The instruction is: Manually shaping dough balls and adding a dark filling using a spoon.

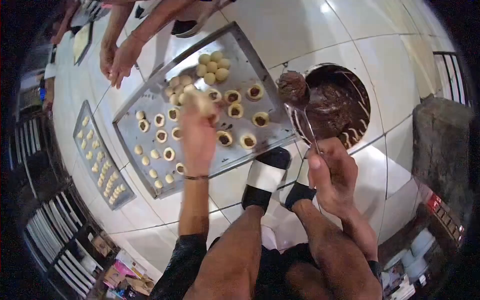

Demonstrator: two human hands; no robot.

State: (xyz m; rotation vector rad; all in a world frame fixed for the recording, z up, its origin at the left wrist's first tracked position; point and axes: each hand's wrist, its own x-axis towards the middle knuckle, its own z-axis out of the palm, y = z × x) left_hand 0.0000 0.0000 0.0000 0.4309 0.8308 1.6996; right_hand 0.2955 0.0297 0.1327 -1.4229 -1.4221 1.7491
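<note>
My left hand (197, 142) is over the metal tray (136, 170), motion-blurred, its fingers round a pale dough piece (199, 100). On the tray are several dough balls (212, 66), smaller flattened pieces (145, 160) and dough rounds with dark filling (260, 119). My right hand (332, 170) grips a long metal spoon (310, 125), whose bowl is heaped with dark brown paste (292, 87). The spoon is above a round bowl (363, 90) that holds more of this paste.
Another person's hands (120, 65) hover left of the tray's upper part. A narrower tray (127, 199) with small dough pieces lies at left. My sandalled feet (265, 175) are just below the main tray. Stacked dark racks (47, 240) stand along the left edge.
</note>
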